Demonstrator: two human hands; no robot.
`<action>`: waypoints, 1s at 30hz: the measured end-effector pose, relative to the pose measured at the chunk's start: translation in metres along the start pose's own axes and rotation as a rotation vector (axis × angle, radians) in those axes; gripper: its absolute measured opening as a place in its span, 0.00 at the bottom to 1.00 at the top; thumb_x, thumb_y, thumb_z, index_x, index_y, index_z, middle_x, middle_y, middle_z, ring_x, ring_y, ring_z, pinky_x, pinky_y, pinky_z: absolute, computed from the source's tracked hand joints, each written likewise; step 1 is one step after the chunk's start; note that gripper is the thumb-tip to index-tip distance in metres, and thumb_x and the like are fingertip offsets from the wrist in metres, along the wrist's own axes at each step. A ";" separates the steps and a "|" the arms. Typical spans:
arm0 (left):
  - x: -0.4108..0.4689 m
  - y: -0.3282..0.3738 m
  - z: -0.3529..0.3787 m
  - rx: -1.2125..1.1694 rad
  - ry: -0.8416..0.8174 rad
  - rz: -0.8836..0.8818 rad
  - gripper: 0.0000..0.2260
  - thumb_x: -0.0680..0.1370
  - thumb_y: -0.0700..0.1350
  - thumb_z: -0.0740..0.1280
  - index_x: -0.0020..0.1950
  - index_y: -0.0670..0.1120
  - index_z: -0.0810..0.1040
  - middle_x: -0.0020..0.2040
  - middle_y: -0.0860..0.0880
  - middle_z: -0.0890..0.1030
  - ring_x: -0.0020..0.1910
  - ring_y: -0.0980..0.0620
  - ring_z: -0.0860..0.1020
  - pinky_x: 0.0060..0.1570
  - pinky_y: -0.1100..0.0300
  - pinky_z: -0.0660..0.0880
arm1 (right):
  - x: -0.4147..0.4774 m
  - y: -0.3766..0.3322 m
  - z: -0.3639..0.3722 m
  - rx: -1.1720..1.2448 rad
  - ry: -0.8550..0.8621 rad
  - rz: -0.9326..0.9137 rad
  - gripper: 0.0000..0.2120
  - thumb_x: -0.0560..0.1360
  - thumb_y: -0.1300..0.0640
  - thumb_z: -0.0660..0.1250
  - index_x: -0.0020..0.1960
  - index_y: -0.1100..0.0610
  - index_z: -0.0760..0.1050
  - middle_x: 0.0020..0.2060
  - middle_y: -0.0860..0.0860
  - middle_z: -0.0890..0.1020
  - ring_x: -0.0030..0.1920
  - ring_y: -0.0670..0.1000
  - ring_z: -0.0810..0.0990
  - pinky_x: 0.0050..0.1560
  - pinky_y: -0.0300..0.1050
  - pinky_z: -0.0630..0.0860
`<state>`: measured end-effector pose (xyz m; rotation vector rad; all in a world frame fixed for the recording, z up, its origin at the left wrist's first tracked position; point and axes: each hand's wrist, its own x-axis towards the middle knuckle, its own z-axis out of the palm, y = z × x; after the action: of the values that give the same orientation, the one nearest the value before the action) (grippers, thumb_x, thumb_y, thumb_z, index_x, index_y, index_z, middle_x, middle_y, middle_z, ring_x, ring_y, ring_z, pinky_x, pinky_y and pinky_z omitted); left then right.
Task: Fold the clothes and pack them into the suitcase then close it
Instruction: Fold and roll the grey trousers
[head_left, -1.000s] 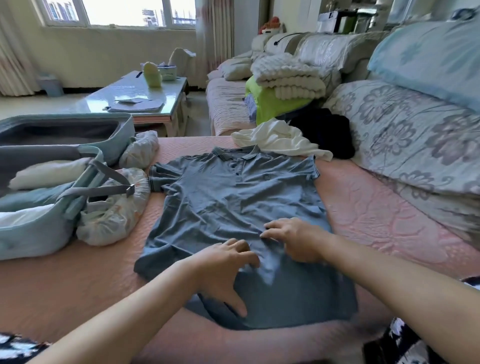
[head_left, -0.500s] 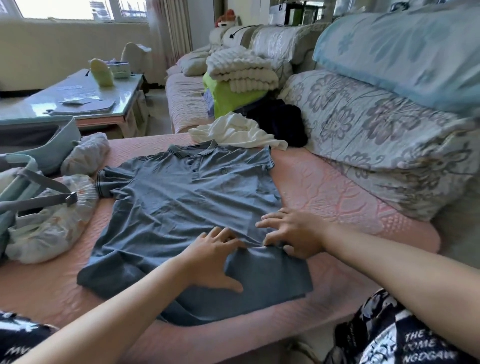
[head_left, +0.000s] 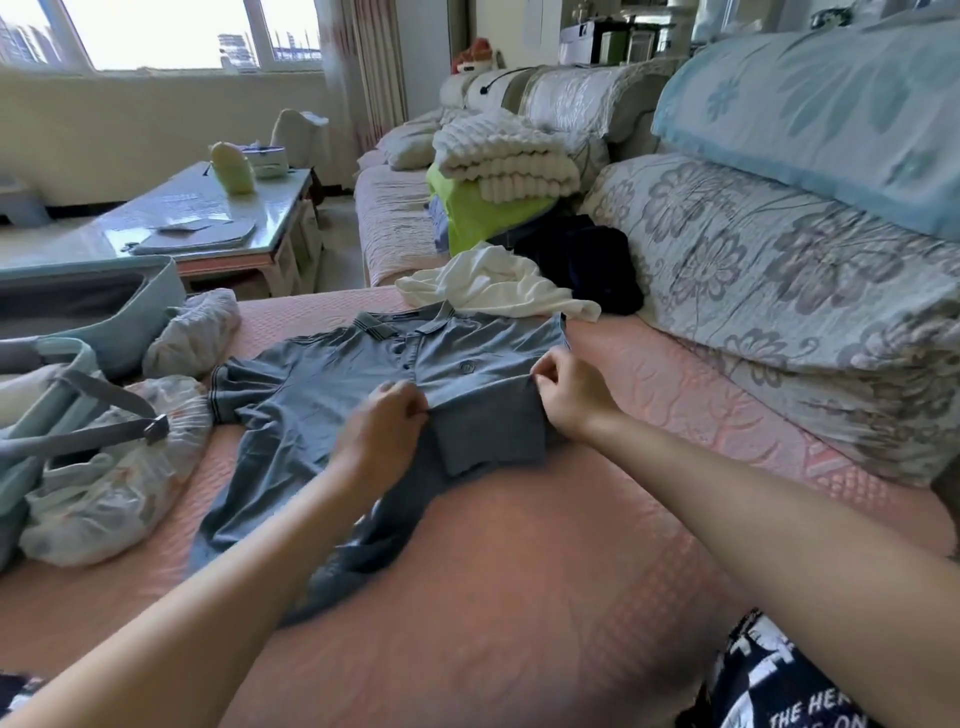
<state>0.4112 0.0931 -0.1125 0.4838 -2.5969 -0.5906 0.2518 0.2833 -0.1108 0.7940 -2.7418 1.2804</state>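
Fingers (head_left: 413, 405) of the left hand (head_left: 382, 423) and the right hand (head_left: 571, 397) each pinch a fold of the one blue polo shirt (head_left: 311, 384) on the pink sofa cover (head_left: 649, 415), its hem blurred behind the left forearm, and the one open suitcase (head_left: 130, 322) is cut off at left.

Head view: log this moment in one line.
step: shirt mid-fold on bed | left hand: pinches fold | right hand: pinches fold | suitcase: open

Single head-worn wide-angle view.
It looks forward and down, close over the sofa seat (head_left: 519, 571), suitcase (head_left: 156, 306) at 9 o'clock.
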 end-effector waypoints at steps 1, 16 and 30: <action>0.012 -0.001 -0.003 0.002 0.077 -0.022 0.05 0.78 0.39 0.66 0.48 0.50 0.79 0.50 0.49 0.79 0.46 0.45 0.77 0.42 0.55 0.73 | 0.008 -0.004 0.006 0.009 0.031 0.015 0.06 0.79 0.60 0.63 0.55 0.55 0.76 0.51 0.51 0.82 0.54 0.54 0.80 0.51 0.42 0.71; 0.028 -0.052 -0.013 0.371 -0.687 0.039 0.25 0.70 0.39 0.65 0.66 0.54 0.68 0.59 0.50 0.76 0.53 0.48 0.76 0.50 0.52 0.77 | 0.045 -0.014 0.073 -1.013 -0.448 -0.384 0.30 0.77 0.55 0.62 0.78 0.49 0.60 0.71 0.52 0.70 0.69 0.55 0.68 0.69 0.52 0.64; 0.111 -0.077 -0.028 0.230 -0.474 -0.004 0.14 0.67 0.29 0.55 0.36 0.49 0.68 0.35 0.52 0.72 0.32 0.52 0.66 0.29 0.60 0.64 | 0.116 -0.018 0.056 -0.699 -0.454 -0.085 0.14 0.77 0.41 0.64 0.56 0.49 0.76 0.56 0.49 0.79 0.54 0.53 0.79 0.49 0.48 0.78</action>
<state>0.3483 -0.0277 -0.0897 0.4642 -3.1387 -0.4501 0.1698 0.1825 -0.1094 1.1828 -3.0915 0.0674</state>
